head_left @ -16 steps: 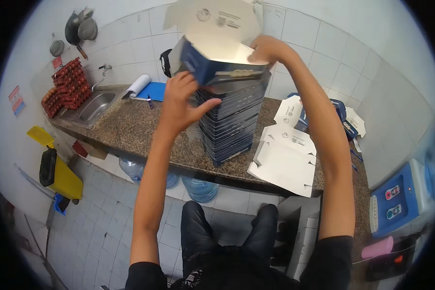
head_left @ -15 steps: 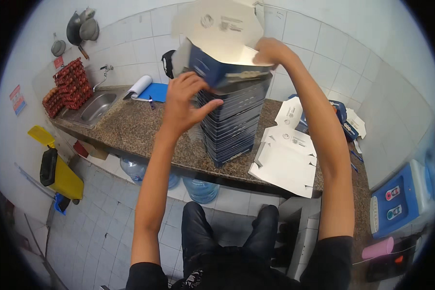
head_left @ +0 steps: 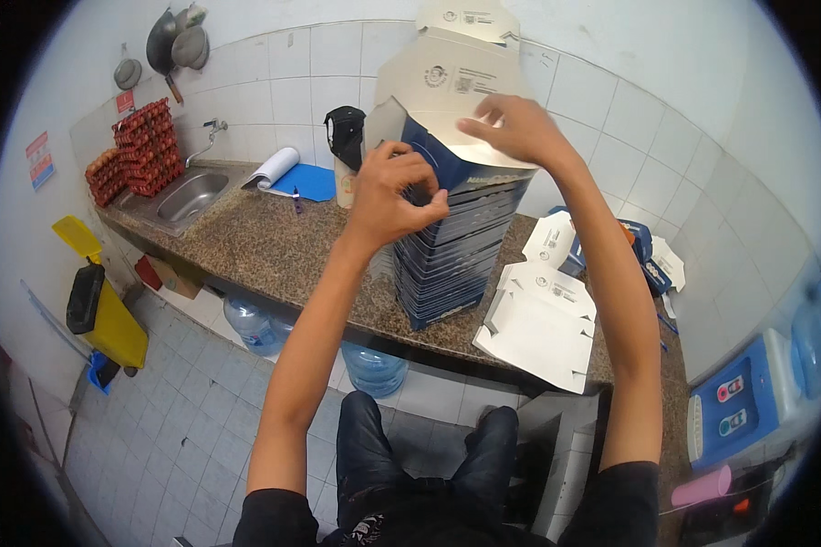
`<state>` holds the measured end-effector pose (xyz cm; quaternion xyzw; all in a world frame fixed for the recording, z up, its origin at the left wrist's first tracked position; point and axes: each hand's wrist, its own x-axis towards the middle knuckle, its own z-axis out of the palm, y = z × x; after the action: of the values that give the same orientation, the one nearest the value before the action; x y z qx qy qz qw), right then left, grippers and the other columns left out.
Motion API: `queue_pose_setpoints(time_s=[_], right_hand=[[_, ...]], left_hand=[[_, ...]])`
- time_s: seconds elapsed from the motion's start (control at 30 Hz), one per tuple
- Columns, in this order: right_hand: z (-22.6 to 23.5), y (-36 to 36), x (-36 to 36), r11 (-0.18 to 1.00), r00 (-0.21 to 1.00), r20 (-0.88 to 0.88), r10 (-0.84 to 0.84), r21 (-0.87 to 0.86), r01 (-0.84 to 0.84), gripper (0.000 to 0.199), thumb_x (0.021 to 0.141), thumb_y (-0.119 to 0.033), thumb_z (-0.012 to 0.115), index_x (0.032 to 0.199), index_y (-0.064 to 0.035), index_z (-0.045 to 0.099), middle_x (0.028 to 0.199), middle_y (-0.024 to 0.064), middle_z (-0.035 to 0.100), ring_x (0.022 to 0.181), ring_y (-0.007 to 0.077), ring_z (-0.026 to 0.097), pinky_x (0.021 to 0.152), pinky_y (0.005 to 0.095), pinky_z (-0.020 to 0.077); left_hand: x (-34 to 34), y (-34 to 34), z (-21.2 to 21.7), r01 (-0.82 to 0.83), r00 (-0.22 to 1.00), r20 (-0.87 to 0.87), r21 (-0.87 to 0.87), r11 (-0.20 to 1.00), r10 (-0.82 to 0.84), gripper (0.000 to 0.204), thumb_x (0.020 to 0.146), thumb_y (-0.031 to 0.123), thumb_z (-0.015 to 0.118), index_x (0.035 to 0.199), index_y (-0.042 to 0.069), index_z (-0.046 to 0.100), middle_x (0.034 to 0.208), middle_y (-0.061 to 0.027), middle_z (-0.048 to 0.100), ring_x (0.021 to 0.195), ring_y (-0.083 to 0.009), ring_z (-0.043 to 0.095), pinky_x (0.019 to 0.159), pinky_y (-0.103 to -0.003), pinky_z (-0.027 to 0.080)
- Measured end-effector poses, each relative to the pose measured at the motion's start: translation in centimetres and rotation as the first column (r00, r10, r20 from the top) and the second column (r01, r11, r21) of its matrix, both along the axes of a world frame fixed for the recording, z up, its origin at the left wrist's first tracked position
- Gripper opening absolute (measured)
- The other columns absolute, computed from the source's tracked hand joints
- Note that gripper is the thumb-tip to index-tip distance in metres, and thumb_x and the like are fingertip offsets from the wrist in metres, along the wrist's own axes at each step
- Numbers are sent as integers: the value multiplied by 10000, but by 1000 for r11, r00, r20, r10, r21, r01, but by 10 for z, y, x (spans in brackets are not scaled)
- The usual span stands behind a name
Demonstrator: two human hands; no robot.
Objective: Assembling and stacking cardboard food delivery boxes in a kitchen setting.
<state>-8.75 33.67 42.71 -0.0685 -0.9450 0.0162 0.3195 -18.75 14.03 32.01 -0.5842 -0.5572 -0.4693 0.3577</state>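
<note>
A tall stack of nested dark blue cartons [head_left: 456, 255] stands on the counter. On top of it sits an open carton [head_left: 461, 164] with a cream inside and its printed lid flap [head_left: 456, 77] raised. My left hand [head_left: 397, 191] is at the near left corner of the top carton, its fingers curled in toward the thumb; whether they grip anything is hidden. Over the right side of the carton's opening, my right hand [head_left: 520, 132] hovers with fingers apart, holding nothing. Right of the stack lies a flat, unfolded carton blank [head_left: 543, 319], cream side up.
More blue and cream cartons [head_left: 648, 251] lie at the right back. Along the granite counter [head_left: 246, 232] are a blue pad [head_left: 315, 182], a dark cloth-topped item [head_left: 345, 137], a sink [head_left: 192, 196] and red egg trays [head_left: 146, 146]. Water bottles [head_left: 374, 369] stand below; a dispenser [head_left: 739, 401] is right.
The top carton now rests squarer on the stack, its lid flap sharper in view. My right hand has come off the carton's right edge, fingers spreading. My left fingers have curled in.
</note>
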Motion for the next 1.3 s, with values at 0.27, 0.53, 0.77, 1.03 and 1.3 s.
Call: queue_pose_setpoints(time_s=[0.27,0.53,0.77,1.03,1.3], right_hand=[[-20,-48,23,972,902,367,228,-34,-232,380,958,-322,518,983,23,677,871,236,691,823,395,659,764,475,507],[-21,-78,-37,998,991,133,-17,65,9,381,878,-337,621,917,30,717,906,256,709,891,412,699,805,478,557],[-17,-72,-49,990,903,422,86,64,-124,351,873,-229,522,915,60,716,906,310,689,878,456,684,836,480,542],[-40,-100,-39,996,953,297,58,-81,-35,499,908,-330,402,916,45,730,954,303,696,924,445,686,874,489,532],[-14,-9,-32,951,941,-142,-306,-97,294,712,984,-604,354,1081,-1,721,1094,229,716,1024,412,686,925,480,523]], left_hand=[[-3,-4,-10,-277,952,-107,114,954,288,362,665,435,822,808,131,688,1028,-44,587,1148,-301,458,1008,-462,283],[-11,0,-24,-448,892,-30,76,891,451,753,550,720,832,1042,160,729,1135,-70,506,1195,-326,369,999,-521,220],[-11,1,-28,-492,869,79,30,870,489,825,498,738,844,1066,153,720,1128,-102,462,1179,-320,373,969,-520,232],[-24,11,-36,-523,852,101,94,847,514,826,500,726,852,1043,125,690,1166,-116,471,1167,-317,381,923,-505,244],[17,-9,-26,-348,911,243,20,937,333,543,726,499,822,1087,121,674,1090,-89,535,1078,-286,460,905,-449,299]])
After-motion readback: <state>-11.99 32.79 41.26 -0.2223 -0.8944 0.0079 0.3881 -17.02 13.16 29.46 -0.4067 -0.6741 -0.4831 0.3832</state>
